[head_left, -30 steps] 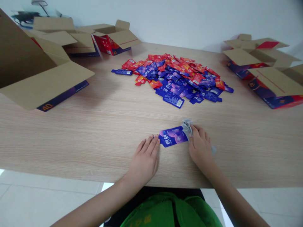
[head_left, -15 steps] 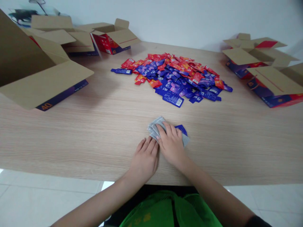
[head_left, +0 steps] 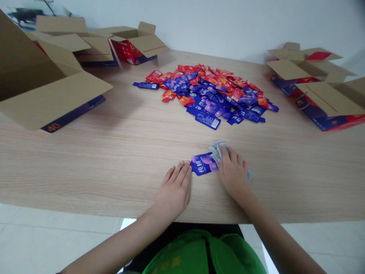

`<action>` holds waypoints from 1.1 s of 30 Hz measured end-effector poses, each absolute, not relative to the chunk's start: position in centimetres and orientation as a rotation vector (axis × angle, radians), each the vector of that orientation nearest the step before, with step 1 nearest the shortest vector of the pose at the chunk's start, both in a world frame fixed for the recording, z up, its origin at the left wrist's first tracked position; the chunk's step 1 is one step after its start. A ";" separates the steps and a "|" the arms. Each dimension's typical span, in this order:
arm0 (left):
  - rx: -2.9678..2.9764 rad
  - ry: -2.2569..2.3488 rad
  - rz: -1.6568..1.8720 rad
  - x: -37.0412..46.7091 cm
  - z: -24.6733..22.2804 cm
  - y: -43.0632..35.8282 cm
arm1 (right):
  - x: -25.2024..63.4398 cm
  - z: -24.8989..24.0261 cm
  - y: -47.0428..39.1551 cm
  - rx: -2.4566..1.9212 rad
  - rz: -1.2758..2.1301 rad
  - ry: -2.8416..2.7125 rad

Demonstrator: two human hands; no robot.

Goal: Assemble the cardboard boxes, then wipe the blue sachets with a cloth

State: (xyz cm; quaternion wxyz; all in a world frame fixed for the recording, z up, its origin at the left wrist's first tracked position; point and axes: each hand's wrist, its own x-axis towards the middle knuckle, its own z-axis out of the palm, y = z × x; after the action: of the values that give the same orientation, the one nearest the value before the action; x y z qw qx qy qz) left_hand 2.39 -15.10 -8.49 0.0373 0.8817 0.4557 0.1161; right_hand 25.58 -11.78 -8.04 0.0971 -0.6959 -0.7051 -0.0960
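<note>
A blue-purple pouch [head_left: 202,164] with white lettering lies flat on the table in front of me. My left hand [head_left: 177,182] rests flat, fingers stretched out, its fingertips touching the pouch's narrow left end. Over the pouch's right end, my right hand [head_left: 234,171] presses a folded grey cloth [head_left: 219,148], fingers bent over it. That end of the pouch is hidden under cloth and hand. Beyond both hands spreads a heap of red and blue pouches [head_left: 211,91].
Open cardboard boxes stand on both sides: a large box [head_left: 76,89] at near left, a red-sided box [head_left: 134,47] behind, and another box [head_left: 327,102] at right. The wooden table's [head_left: 85,182] front edge runs just before my body. A wall [head_left: 216,30] rises behind.
My right hand has slid to the right with the grey cloth, uncovering the left part of the blue-purple pouch. My left hand has stayed almost in place.
</note>
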 end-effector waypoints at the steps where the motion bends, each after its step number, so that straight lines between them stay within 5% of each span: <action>1: 2.702 1.398 0.351 2.4 -8.5 -15.1 | 26.0 -8.1 -11.8 -2.074 -0.295 -2.089; 8: 2.711 1.417 0.373 2.5 -8.6 -15.2 | 27.4 -6.8 -10.9 -1.889 -0.106 -1.929; 16: 2.735 1.416 0.433 2.5 -8.5 -15.1 | 19.0 -5.2 -11.0 -1.663 0.075 -2.086; 33: 2.728 1.418 0.390 2.5 -8.6 -15.1 | 21.8 -7.3 -11.6 -2.044 -0.188 -2.104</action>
State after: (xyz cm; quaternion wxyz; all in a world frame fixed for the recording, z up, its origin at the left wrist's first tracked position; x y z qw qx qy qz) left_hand 2.54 -15.14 -8.56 0.0213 0.8800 0.4576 0.1258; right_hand 21.80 -11.55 -7.25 0.1010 -0.6919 -0.7121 -0.0635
